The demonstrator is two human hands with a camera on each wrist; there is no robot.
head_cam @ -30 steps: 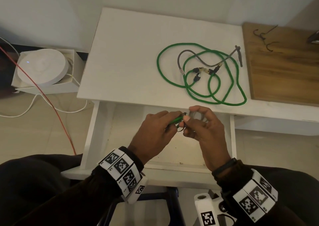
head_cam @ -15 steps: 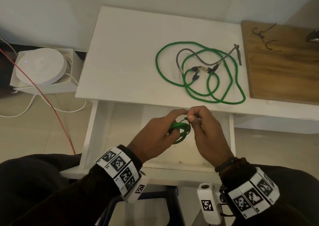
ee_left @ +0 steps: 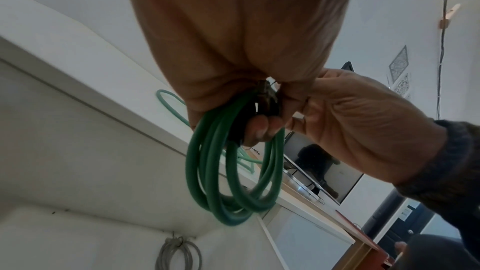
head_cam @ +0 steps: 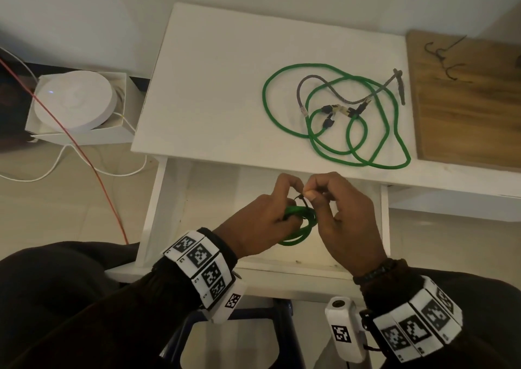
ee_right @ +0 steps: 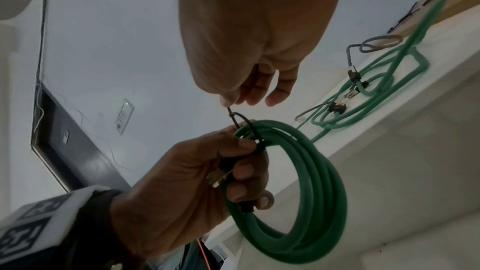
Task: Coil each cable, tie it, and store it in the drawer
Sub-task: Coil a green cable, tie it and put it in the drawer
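Since a moment ago the green coil (head_cam: 299, 229) has dropped lower between the hands and the black tie (ee_right: 242, 123) now stands up in a small loop above it. At the far left, on the floor, a round white device (head_cam: 74, 102) sits in its white box (head_cam: 84, 137), with a red wire (head_cam: 76, 148) running past it. Moving right, the left hand (head_cam: 262, 222) grips the coil, fingers curled around the bunched strands and a plug, over the open drawer (head_cam: 158, 213). Just beside it, the right hand (head_cam: 341, 213) pinches the end of the tie between thumb and fingertip, its other fingers loosely curled. Beyond the hands, on the white worktop (head_cam: 225, 86), a loose green cable (head_cam: 352, 115) lies in sprawling loops, tangled with a short grey cable (head_cam: 324, 84). At the far right lies a wooden board (head_cam: 465, 109) carrying spare black ties (head_cam: 442, 58). Inside the drawer's corner, a coiled grey cable (ee_left: 179, 254) lies stored.
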